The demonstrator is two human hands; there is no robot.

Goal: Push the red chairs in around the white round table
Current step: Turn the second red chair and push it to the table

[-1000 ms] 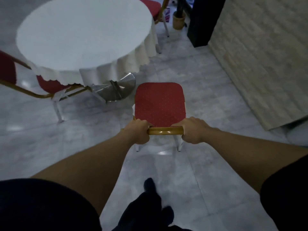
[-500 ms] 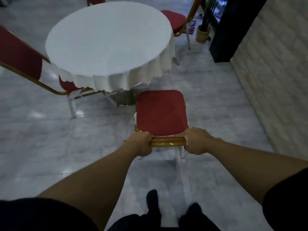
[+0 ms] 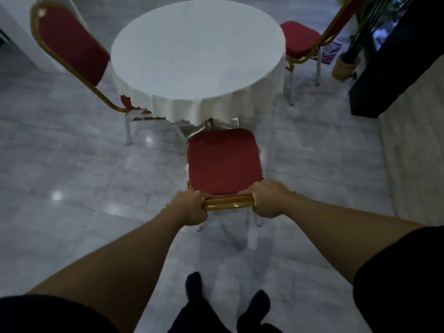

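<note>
A red chair [image 3: 224,162] with a gold frame stands straight ahead of me, its seat's far edge just short of the cloth's hem. My left hand [image 3: 189,207] and my right hand [image 3: 270,199] both grip the gold top rail of its backrest. The white round table [image 3: 197,54] is covered by a white cloth that hangs over its rim. A second red chair [image 3: 72,46] stands at the table's left with its seat partly under the cloth. A third red chair [image 3: 300,39] stands at the table's right, apart from it.
A black cabinet [image 3: 396,56] and a potted plant [image 3: 346,66] stand at the right, by a pale brick wall [image 3: 413,150]. The table's shiny metal foot [image 3: 206,127] shows under the cloth. The floor is grey marble tile. My dark shoes [image 3: 194,287] are below.
The chair in my hands has slid forward toward the table, and I have stepped after it. The view has lifted, so more of the table and the side chairs shows.
</note>
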